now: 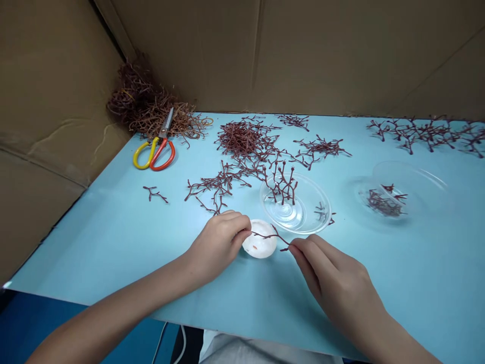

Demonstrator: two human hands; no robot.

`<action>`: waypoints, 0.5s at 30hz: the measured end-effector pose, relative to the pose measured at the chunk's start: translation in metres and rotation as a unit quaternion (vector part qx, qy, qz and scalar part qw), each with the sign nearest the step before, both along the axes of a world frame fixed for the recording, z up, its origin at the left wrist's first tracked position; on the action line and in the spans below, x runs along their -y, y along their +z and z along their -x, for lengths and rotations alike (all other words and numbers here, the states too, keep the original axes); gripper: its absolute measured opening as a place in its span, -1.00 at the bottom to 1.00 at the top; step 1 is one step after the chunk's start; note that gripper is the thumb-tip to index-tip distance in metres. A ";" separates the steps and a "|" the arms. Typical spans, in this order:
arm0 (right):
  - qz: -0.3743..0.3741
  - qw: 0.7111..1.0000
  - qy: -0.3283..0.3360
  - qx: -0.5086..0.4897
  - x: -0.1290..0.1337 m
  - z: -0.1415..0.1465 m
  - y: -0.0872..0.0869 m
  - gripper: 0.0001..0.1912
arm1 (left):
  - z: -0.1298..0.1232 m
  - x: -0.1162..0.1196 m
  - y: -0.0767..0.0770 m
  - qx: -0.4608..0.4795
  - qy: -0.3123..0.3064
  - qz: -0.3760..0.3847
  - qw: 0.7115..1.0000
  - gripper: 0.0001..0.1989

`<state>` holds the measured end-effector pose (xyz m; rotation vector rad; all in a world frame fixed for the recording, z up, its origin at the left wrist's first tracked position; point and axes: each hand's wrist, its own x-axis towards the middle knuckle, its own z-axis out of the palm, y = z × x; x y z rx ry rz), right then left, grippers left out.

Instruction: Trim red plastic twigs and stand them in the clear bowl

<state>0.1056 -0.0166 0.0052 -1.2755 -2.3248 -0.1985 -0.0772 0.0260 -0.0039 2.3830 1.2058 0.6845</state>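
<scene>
Around the pale blue board [94,253]: cardboard walls [273,50] stand behind and to the left.
Back left corner: a tangled mound of brown fibres [151,106], with yellow-and-red-handled scissors [154,151] lying just in front.
Board, far side: a heap of dark red sprigs [244,139] at centre; a spread of branched sprigs [424,134] at right.
Centre: a clear plastic dish [294,203] holding upright sprigs.
Right: a second clear dish [401,194] with sprigs inside.
Before the hands: a white disc [259,238], orange-flecked.
Left hand [217,247]: clenched in a fingertip pinch on one end of the twig.
Right hand [333,273]: pinching the other end.
Branched dark red twig [271,235]: spanned between both hands, directly over the white disc; contact with it cannot be told.
Grip quality: end pinches leave the twig's middle and fork unobstructed.
</scene>
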 end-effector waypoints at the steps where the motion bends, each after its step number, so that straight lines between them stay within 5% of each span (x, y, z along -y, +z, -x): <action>1: -0.002 1.000 0.005 0.002 0.000 0.001 0.000 -0.67 | 0.000 0.000 0.000 -0.012 -0.002 -0.011 1.000 -0.83; 7: -0.016 0.999 0.027 0.014 -0.001 0.009 -0.002 -0.64 | -0.002 0.001 0.005 -0.093 -0.020 -0.036 0.995 -0.83; 15: -0.024 0.999 0.023 0.022 -0.006 0.012 -0.004 -0.61 | -0.009 -0.001 0.017 -0.197 -0.011 0.047 0.979 -0.82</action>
